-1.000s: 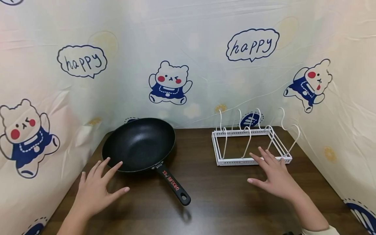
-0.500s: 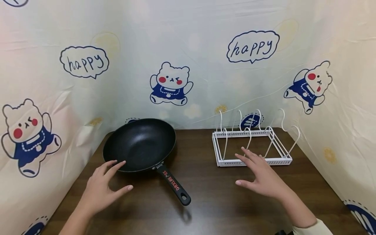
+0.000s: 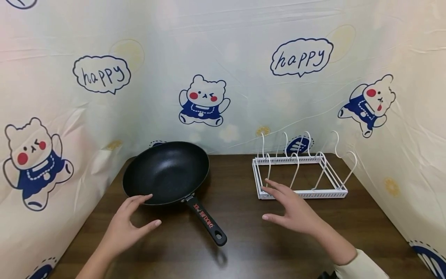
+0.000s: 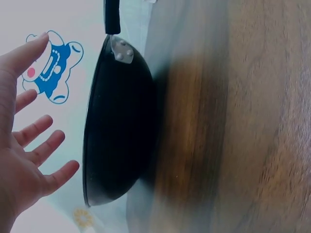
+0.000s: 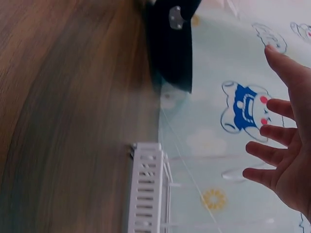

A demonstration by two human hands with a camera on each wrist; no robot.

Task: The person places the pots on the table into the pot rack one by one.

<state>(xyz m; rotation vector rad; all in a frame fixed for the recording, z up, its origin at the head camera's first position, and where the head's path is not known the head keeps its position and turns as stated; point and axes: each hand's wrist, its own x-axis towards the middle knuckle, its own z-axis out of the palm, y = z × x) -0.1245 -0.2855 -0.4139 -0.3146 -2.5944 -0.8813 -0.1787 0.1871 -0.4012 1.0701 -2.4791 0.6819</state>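
A black frying pan [image 3: 167, 170] sits on the left of the table, its handle [image 3: 206, 220] pointing toward the front right. My left hand [image 3: 127, 224] hovers by the pan's near left rim, fingers spread and thumb apart, holding nothing; the left wrist view shows a gap between that hand [image 4: 29, 155] and the pan [image 4: 119, 126]. To the right stands a white wire rack [image 3: 303, 193] with upright curved hooks. In front of its near left corner, my right hand [image 3: 294, 209] is held in the air with loosely extended fingers and nothing in it.
Brown wood tabletop [image 3: 251, 244] lies under everything. A pale curtain [image 3: 240, 46] printed with bears and "happy" bubbles encloses the back and both sides, close behind the pan and the rack.
My right hand has moved left, from in front of the rack's right part to its left corner. My left hand has shifted slightly right. Pan and rack stay put.
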